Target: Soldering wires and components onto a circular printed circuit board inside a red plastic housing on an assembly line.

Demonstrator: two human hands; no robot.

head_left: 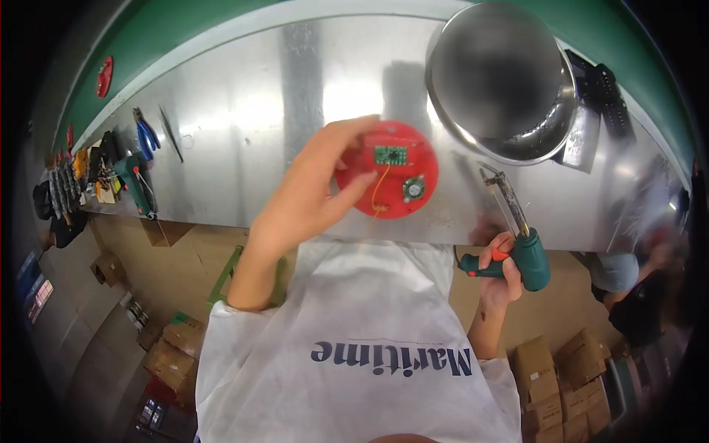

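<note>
A red round plate (422,151) lies on the metal bench in front of me. It carries a small green circuit board (390,155), a round speaker-like part (413,189) and a thin yellow wire (383,179). Over the plate's left side is my left hand (303,181), slightly blurred, its thumb and fingers apart; whether it presses on the plate I cannot tell. My right hand (504,277) grips a green soldering gun (535,262) by its handle at the bench's front edge. The gun's metal tip points away from me, to the right of the plate.
A large steel pot (517,151), its upper part blurred, stands at the back right. Blue-handled pliers (145,137), tweezers (170,133) and a second green tool (134,184) lie at the left. Cardboard boxes (177,354) sit on the floor. Another person (628,288) is at the right.
</note>
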